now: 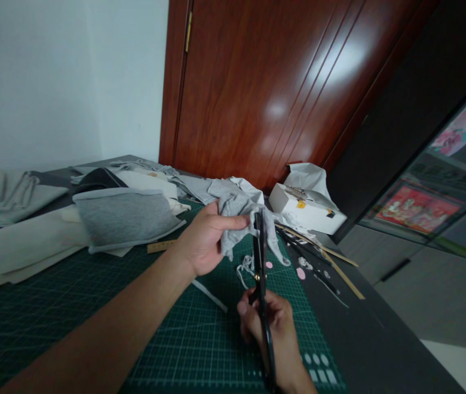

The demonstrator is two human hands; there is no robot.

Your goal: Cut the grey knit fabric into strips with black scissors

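A home sewing corner.
A green cutting mat [93, 306] covers the table, with folded fabric [126, 219], a ruler [161, 247] and scraps [300, 273], beside a wooden door [265, 93].

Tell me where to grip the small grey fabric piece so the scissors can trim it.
Pinch the grey fabric piece at its bunched upper left, as the left hand does, coming from the left. Its right edge hangs loose against the upright scissors in the right hand.

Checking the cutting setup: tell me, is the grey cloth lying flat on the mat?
No: the left hand holds the grey cloth up above the mat, at the scissors gripped by the right hand.
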